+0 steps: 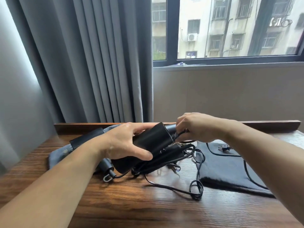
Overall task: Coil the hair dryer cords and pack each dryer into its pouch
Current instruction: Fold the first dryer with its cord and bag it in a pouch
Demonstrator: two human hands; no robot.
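My left hand (122, 143) grips the barrel of a black hair dryer (151, 139), held just above the wooden table (131, 203). My right hand (195, 127) pinches its black cord (178, 134) close to the dryer's far end. Loops of that cord (195, 188) trail over the table in front. A second dark dryer (107, 167) with a hanging loop lies on a grey pouch (60, 153) under my left wrist. A black pouch (225, 168) lies flat on the right, with a plug (222, 148) resting on it.
A raised wooden lip (271, 124) runs along the table's far edge. Grey curtains (82, 63) hang behind on the left, and a window (230, 30) sits above a beige wall on the right.
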